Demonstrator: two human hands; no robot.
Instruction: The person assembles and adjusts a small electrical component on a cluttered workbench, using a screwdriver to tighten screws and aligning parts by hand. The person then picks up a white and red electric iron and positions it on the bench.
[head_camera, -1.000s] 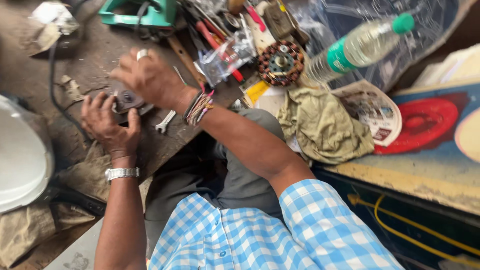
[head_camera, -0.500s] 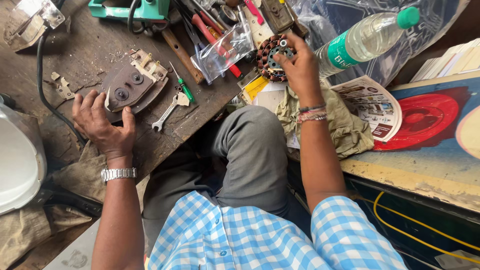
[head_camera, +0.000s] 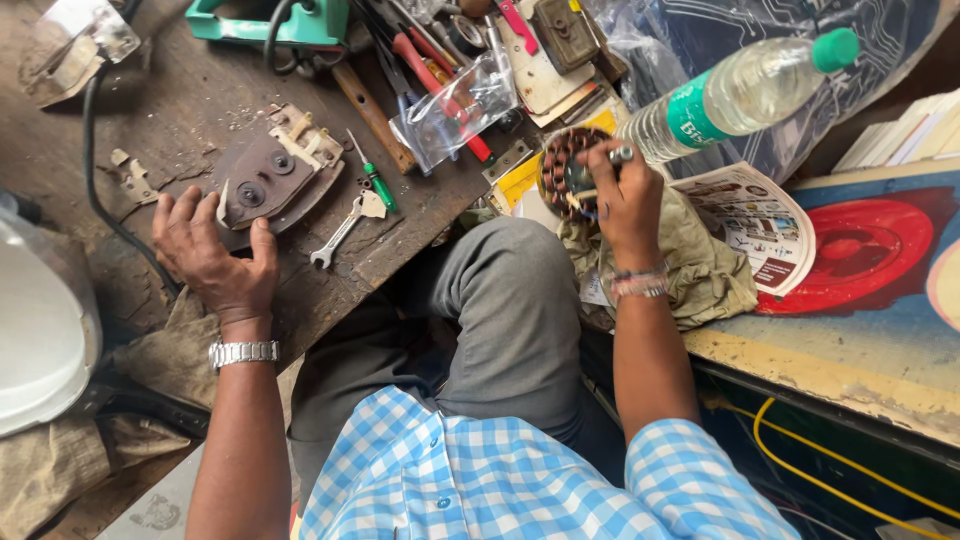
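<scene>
My left hand (head_camera: 215, 255) rests flat on the worn wooden bench, fingers spread, touching the near edge of a brown iron soleplate (head_camera: 270, 180) with metal fittings on it. My right hand (head_camera: 620, 195) is closed on a round motor stator (head_camera: 565, 165) with copper-coloured windings, which it holds over a crumpled olive cloth (head_camera: 705, 270). A small spanner (head_camera: 340, 232) and a green-handled screwdriver (head_camera: 375, 180) lie just right of the soleplate.
A clear plastic water bottle (head_camera: 745, 95) with a green cap lies at the upper right beside a printed leaflet (head_camera: 755, 225). Red-handled tools and a clear plastic bag (head_camera: 455, 105) crowd the bench's far side. A white housing (head_camera: 40, 330) sits at the left. My knee (head_camera: 500, 290) is centre.
My right hand left the soleplate, swung right across the bench and took hold of the round stator. My left hand stayed by the soleplate.
</scene>
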